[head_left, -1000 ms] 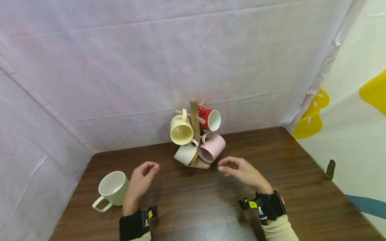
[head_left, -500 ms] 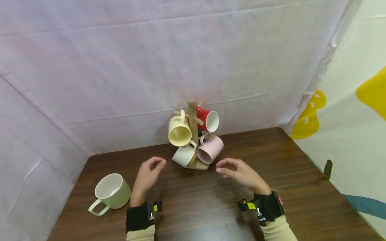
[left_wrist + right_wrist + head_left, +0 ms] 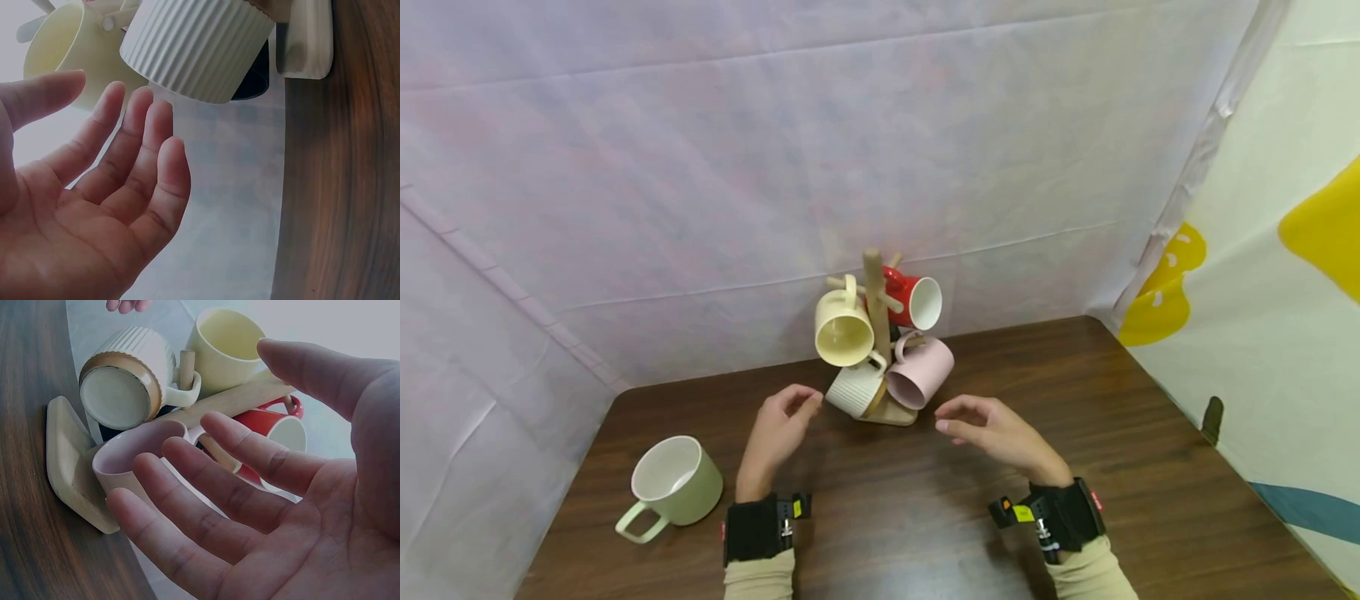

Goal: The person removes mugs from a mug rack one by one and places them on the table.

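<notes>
A dark brown wooden table [image 3: 1150, 467] carries everything here. On it, near its back edge, stands the pale wooden base [image 3: 891, 412] of a mug tree; toward the front left, well apart from it, an empty green mug [image 3: 676, 487] seems to sit slightly tilted.

My head camera looks down across the table [image 3: 925, 517] from its near edge, while both wrist cameras sit close, sharing the mug rack [image 3: 877, 317].
</notes>
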`<state>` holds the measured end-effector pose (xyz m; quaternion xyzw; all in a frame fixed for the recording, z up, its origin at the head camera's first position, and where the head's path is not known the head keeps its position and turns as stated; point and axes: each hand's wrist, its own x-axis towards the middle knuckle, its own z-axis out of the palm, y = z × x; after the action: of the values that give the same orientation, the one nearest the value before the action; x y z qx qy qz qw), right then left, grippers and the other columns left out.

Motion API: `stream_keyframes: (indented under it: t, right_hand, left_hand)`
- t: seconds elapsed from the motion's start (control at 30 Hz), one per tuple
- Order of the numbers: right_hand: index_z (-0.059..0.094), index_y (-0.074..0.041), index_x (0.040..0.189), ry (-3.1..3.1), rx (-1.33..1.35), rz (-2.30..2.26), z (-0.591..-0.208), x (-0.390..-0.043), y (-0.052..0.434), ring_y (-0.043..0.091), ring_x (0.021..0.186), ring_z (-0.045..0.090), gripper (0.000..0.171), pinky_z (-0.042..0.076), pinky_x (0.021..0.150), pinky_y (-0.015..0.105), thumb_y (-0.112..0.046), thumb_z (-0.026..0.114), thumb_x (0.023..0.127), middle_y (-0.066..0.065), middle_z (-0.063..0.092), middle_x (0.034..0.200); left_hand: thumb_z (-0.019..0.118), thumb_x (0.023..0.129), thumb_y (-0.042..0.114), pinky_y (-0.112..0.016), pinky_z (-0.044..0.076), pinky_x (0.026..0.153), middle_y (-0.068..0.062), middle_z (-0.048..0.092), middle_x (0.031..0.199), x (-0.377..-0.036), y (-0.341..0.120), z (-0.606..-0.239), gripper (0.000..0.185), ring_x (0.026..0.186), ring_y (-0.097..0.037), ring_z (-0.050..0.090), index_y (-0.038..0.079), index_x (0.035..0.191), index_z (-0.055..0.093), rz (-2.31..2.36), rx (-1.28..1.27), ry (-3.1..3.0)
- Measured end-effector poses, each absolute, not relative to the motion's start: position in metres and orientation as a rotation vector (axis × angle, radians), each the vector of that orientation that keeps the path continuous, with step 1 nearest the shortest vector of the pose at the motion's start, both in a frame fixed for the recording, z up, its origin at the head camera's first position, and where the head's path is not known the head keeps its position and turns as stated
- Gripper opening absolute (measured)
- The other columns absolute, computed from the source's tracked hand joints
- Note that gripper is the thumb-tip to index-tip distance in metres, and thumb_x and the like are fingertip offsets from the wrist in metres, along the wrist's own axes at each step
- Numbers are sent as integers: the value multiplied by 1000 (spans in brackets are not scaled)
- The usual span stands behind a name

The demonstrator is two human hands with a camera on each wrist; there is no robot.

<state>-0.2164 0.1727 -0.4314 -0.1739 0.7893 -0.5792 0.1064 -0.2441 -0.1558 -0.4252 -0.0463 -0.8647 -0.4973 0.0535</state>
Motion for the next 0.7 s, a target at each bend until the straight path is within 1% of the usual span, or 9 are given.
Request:
stream_keyframes:
  t: [0.1,0.23,0.4,0.5,0.6,0.7]
  right_hand:
    - [65,-6,116,2328,-502,-1705,-431,-216,174,18,102,66,32,55,87,35,-29,68,94,12,68,118]
    - [65,-5,117,2341,-500,-1693,-430,-215,175,20,102,66,33,55,88,36,-30,68,95,14,67,120]
    - [65,-4,117,2332,-499,-1713,-430,-214,176,33,107,64,32,55,89,40,-28,68,95,14,67,119]
    - [65,-3,116,2327,-506,-1726,-430,-215,176,39,109,63,31,55,90,44,-26,68,95,14,68,117]
    - [65,-3,116,2333,-507,-1725,-430,-215,176,36,107,64,31,54,90,46,-26,68,95,13,68,117]
    - [65,-4,116,2338,-502,-1722,-430,-214,177,29,104,65,31,54,91,46,-27,68,95,12,68,117]
  left_hand:
    - [61,99,27,-33,48,79,-14,69,99,-247,-153,-423,25,94,-26,63,6,108,70,-1493,-131,-2647]
    - [61,99,27,-33,48,78,-15,69,98,-250,-149,-424,24,93,-27,64,6,106,70,-1488,-110,-2656]
    - [61,99,28,-33,48,77,-16,70,97,-254,-146,-426,26,93,-31,65,4,107,69,-1495,-66,-2656]
    - [62,98,32,-34,50,77,-17,70,100,-255,-145,-427,32,93,-30,66,4,110,67,-1488,-33,-2667]
    - [62,97,38,-37,51,79,-16,70,104,-256,-144,-428,38,94,-28,66,4,114,65,-1474,-3,-2686]
    - [62,95,46,-41,51,82,-16,68,108,-257,-143,-429,50,96,-27,65,3,121,62,-1462,28,-2710]
